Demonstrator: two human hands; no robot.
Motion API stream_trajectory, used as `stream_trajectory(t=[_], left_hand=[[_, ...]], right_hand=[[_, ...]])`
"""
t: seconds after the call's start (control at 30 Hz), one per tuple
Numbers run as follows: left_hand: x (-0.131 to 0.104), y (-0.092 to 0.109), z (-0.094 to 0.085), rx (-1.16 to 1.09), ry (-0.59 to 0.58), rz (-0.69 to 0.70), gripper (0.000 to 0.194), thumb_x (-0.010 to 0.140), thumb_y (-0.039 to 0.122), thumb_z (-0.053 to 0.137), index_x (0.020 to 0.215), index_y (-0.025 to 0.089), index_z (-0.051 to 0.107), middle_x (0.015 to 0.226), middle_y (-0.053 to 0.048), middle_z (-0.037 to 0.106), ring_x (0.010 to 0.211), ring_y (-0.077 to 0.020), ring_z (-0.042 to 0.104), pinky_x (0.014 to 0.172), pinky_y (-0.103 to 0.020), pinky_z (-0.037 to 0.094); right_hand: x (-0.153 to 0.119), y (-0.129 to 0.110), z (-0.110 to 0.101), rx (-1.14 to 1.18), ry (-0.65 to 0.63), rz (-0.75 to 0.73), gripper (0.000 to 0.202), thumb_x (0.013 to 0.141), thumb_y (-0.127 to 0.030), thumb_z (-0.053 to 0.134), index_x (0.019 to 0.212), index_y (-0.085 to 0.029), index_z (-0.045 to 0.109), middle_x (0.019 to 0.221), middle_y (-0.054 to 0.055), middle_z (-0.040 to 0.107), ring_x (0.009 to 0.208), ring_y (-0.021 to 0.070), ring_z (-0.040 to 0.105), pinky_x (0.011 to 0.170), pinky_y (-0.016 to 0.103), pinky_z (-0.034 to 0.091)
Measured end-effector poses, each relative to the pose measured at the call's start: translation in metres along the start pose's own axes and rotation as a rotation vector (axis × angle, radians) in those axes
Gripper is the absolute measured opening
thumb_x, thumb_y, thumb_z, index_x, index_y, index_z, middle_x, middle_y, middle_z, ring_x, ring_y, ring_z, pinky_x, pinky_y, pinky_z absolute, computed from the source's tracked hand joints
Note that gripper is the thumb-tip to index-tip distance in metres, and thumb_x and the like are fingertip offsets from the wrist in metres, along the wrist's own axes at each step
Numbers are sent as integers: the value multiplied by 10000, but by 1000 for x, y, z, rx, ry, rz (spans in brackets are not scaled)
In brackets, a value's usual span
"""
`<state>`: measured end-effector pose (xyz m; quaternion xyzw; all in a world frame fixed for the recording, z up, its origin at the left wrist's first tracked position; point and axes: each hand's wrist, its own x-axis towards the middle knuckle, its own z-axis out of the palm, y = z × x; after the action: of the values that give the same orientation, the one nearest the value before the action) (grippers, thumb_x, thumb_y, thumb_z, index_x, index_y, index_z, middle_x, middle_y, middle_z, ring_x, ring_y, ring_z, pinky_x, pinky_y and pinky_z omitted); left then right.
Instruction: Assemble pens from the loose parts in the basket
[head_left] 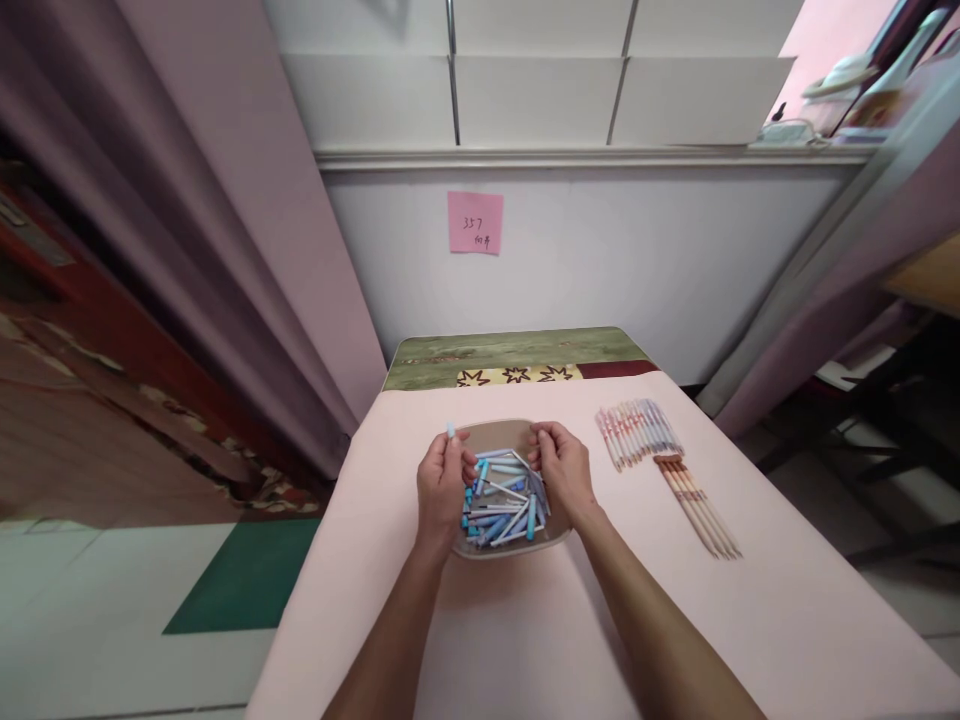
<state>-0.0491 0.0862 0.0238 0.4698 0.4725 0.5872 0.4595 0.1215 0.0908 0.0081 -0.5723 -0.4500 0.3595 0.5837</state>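
Note:
A shallow beige basket (499,435) stands on the table in front of me. Inside it lie loose blue and white pen parts (499,510), such as thin refills, barrels and bright blue caps. My left hand (442,485) is closed over the basket's left side, and a small pale blue pen part (451,429) sticks up between thumb and fingers. Over the right rim, my right hand (561,465) is closed with thumb and forefinger pinched together. What it holds, if anything, is too small to make out.
Right of the basket lies a row of clear pens (639,432) with reddish and bluish markings. Below them is a group of pale pens (697,507) with brown ends. A pink cloth (360,600) covers the table, which meets a white wall with a pink note (475,222).

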Motion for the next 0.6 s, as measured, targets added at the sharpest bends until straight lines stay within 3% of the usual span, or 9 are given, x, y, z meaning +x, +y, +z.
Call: stream_trajectory(t=[0.17,0.3,0.4,0.5,0.6], left_hand=[[0,-6,-2,33,-107,-65,348,847,463,534,980,152,614,650,16,575,488,-95,501,467,-203,411],[-5,-6,-2,60,-76,-23,338,877,446,502,1026,161,607,698,5,589,529,-97,512,503,-204,423],[-6,-7,-2,60,-74,-1,332,879,430,501,1056,166,600,732,-4,611,544,-99,519,523,-211,435],[-2,-9,-3,47,-50,3,327,863,420,524,1051,164,599,773,-20,645,574,-105,551,569,-232,468],[3,-9,-4,30,-37,-10,302,816,398,588,995,157,625,858,-56,686,726,-147,632,711,-290,506]], right_hand=[[-5,2,-2,-109,-28,-13,306,896,-377,410,1010,-169,603,749,28,666,572,145,610,562,252,509],[-12,-5,1,-737,-158,-146,213,906,-291,454,944,-189,638,861,54,695,791,167,650,727,252,476],[-15,-10,10,-1159,-295,-142,186,906,-231,480,957,-174,650,952,98,688,858,184,656,743,253,462],[-14,-14,16,-1245,-356,-122,208,895,-127,460,990,-136,646,966,139,682,855,196,669,725,255,475],[-11,-18,16,-1288,-425,-128,276,882,-46,411,1011,-102,649,980,178,680,877,213,676,735,273,494]])
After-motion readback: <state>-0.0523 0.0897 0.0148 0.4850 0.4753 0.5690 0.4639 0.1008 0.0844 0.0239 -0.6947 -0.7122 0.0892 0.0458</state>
